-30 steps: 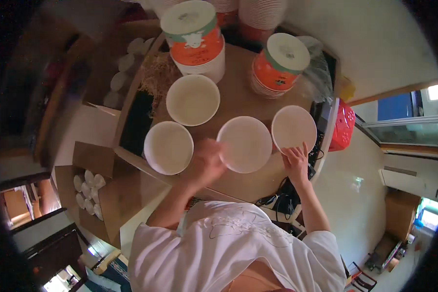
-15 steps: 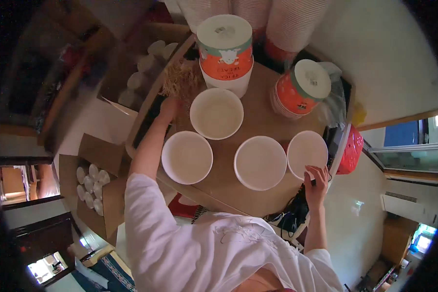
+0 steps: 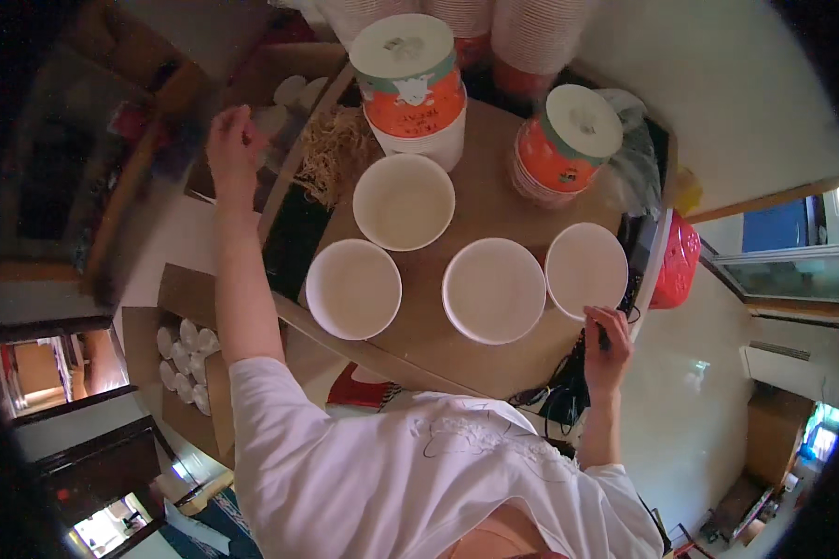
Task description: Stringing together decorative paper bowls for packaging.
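My left hand is stretched out past the table's left edge, over a cardboard box with white round containers in it. Its fingers are curled and dim, and I cannot make out whether they hold anything. Loosely bent, with a dark gap between the fingers, my right hand is at the near rim of the rightmost white paper tub. Three more open paper tubs stand close by: one at the middle right, one at the left and one behind it.
Shredded paper filler lies at the table's left edge. Stacked orange-and-white tubs stand at the back, with a shorter stack to the right. Dark cables run along the near right edge. A cardboard box with white containers sits lower left.
My left hand has moved away from the shredded filler, up and left to over the box. The right hand stays by the rightmost tub, its fingers more bent. The view has shifted slightly.
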